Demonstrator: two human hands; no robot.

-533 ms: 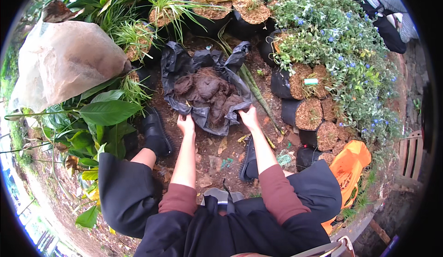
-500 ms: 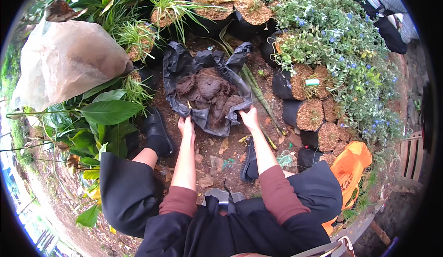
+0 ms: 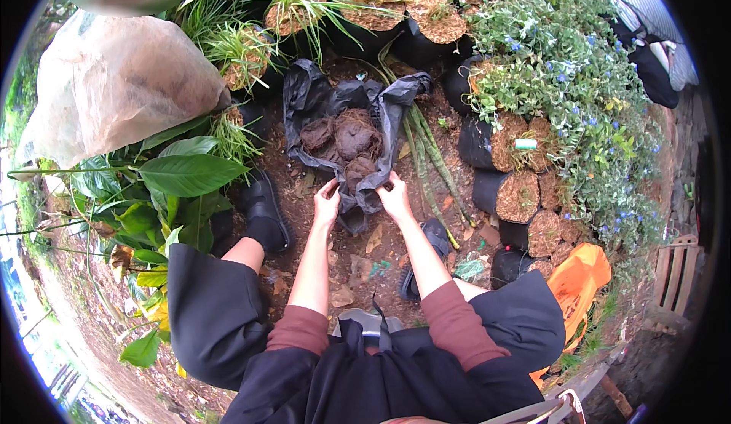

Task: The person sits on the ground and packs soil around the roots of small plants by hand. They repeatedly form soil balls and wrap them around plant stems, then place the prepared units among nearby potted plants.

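A black plastic bag [image 3: 301, 92] lies on the soil in front of me, its mouth spread wide. Inside sit several dark brown fibrous clumps [image 3: 356, 136], like balls of roots and soil. My left hand [image 3: 327, 200] pinches the bag's near edge on the left. On the right, my right hand [image 3: 395, 198] has the same edge between thumb and fingers. Between the two hands the plastic is gathered inward and folds up against the nearest clump.
Potted plants in black grow bags [image 3: 514, 195] line the right and far sides, beneath a blue-flowered bush [image 3: 563, 73]. Long green stalks [image 3: 426, 165] lie right of the bag. Broad leaves [image 3: 190, 174] and a whitish cover [image 3: 129, 81] stand left. An orange bag [image 3: 576, 279] rests by my right knee.
Both hands have moved closer together, drawing the bag's near edge inward around the clumps. The bag's near opening is narrower now.
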